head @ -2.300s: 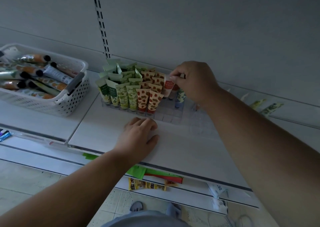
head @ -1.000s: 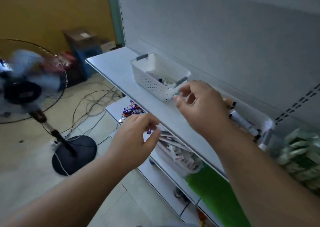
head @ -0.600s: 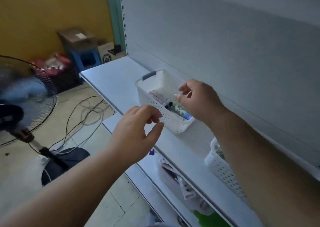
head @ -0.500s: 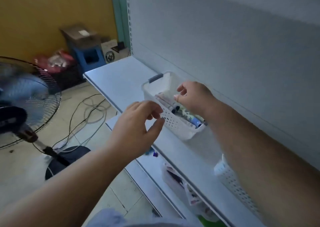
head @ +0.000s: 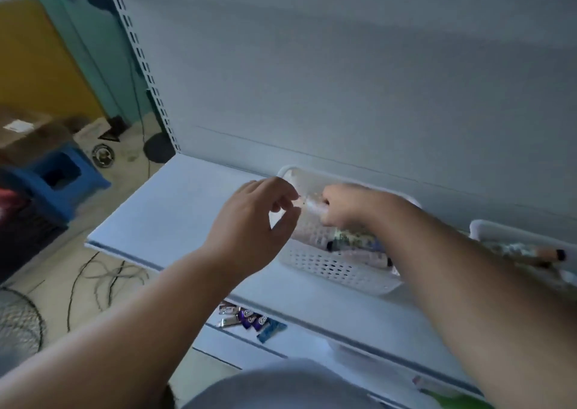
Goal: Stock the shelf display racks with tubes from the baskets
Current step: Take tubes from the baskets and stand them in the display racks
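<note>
A white perforated basket [head: 337, 273] stands on the shelf [head: 175, 209] against the back panel, with several tubes [head: 352, 240] lying in it. My right hand [head: 346, 205] is down inside the basket, its fingers curled round a pale tube [head: 312, 204] whose end sticks out to the left. My left hand [head: 253, 221] hovers at the basket's left end, fingers loosely curled, thumb and forefinger apart close to that tube's end, holding nothing. The display rack is out of view.
A second white basket [head: 512, 234] with tubes sits further right on the same shelf. Small packets [head: 249, 318] lie on the lower shelf. A blue stool [head: 59, 181], boxes, cables and a fan grille [head: 15, 324] are on the floor at left.
The view has swung from the rack to the far basket. My right hand has dropped into the basket and closed on a pale tube. My left hand has risen beside it.
</note>
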`<act>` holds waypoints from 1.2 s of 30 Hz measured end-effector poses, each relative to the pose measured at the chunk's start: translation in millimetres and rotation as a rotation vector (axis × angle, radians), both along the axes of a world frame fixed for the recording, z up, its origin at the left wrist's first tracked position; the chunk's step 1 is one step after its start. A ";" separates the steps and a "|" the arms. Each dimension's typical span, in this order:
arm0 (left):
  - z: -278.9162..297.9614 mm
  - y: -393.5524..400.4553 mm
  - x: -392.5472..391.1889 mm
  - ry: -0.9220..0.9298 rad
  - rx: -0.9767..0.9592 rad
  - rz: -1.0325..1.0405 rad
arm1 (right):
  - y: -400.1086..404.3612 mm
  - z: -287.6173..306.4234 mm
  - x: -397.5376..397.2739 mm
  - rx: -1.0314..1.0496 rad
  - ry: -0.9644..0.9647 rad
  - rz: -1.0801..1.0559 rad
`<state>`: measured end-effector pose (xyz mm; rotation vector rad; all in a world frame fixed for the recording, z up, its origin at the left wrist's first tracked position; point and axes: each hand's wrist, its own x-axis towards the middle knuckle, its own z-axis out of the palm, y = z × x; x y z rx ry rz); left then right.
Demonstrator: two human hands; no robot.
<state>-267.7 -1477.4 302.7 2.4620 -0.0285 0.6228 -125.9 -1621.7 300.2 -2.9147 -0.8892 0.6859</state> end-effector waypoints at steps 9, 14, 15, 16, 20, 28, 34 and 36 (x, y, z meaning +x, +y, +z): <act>-13.3 5.8 86.8 0.336 0.288 -0.359 | -75.2 39.3 -82.9 1.378 0.824 -0.725; -28.6 -17.8 129.1 0.713 0.871 -0.533 | -74.6 35.2 -105.1 1.616 0.799 -0.817; -31.8 -21.0 131.2 0.730 0.955 -0.554 | -75.2 34.2 -107.6 1.616 0.774 -0.834; -36.8 -22.6 132.9 0.724 1.000 -0.570 | -76.7 32.9 -109.4 1.616 0.753 -0.847; -39.4 -16.6 128.9 0.649 0.931 -0.572 | -84.2 25.3 -114.6 1.600 0.680 -0.876; 24.1 -41.4 65.0 0.305 0.348 -0.493 | -124.0 27.8 -134.4 1.671 0.498 -0.860; 24.5 -147.8 15.8 0.285 0.103 -0.782 | -201.4 33.6 -179.8 1.792 0.261 -0.908; 22.0 -193.0 1.1 0.243 0.160 -0.816 | -241.4 36.2 -200.7 1.787 0.142 -0.941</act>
